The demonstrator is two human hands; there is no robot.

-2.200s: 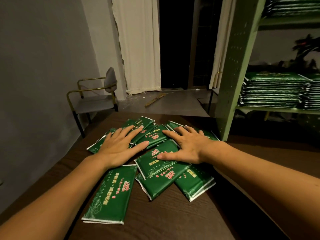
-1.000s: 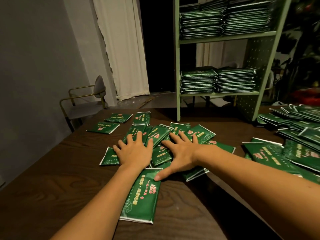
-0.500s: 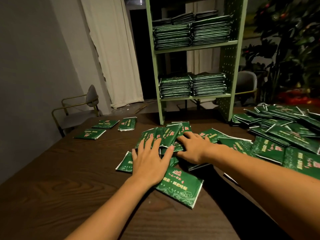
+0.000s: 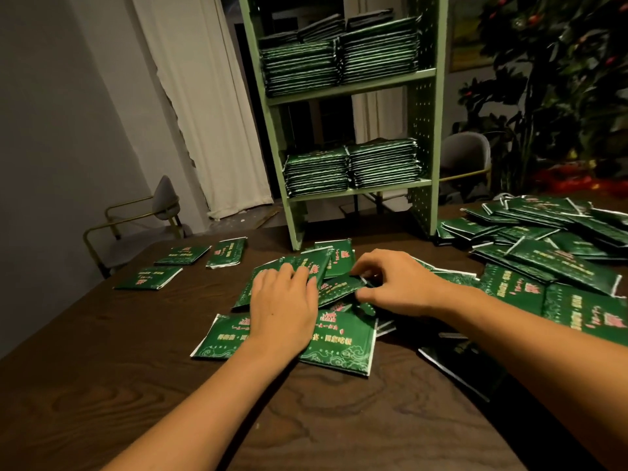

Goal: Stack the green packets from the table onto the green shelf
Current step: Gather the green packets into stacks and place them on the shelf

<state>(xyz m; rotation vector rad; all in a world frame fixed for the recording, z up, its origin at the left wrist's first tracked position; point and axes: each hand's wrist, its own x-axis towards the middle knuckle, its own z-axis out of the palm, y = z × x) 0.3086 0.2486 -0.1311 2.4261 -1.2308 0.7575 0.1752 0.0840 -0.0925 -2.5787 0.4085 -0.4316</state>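
Several green packets with red and gold print lie in a loose heap (image 4: 339, 345) on the dark wooden table (image 4: 102, 368), just in front of the green shelf (image 4: 421, 130). My left hand (image 4: 282, 307) rests flat on the heap, fingers forward. My right hand (image 4: 390, 283) sits beside it, fingers curled, pinching the edge of one packet (image 4: 339, 287) between thumb and fingers. Both shelf levels carry neat packet stacks (image 4: 350, 168).
A big pile of packets (image 4: 550, 253) covers the table's right side. Three single packets (image 4: 190, 254) lie at the far left. A grey chair (image 4: 136, 219) stands left of the table, another chair (image 4: 465, 158) and a dark plant behind the shelf.
The view swung right, bringing the shelf and right pile into sight. My hands drew the packets together; my right hand went from flat to pinching one packet.
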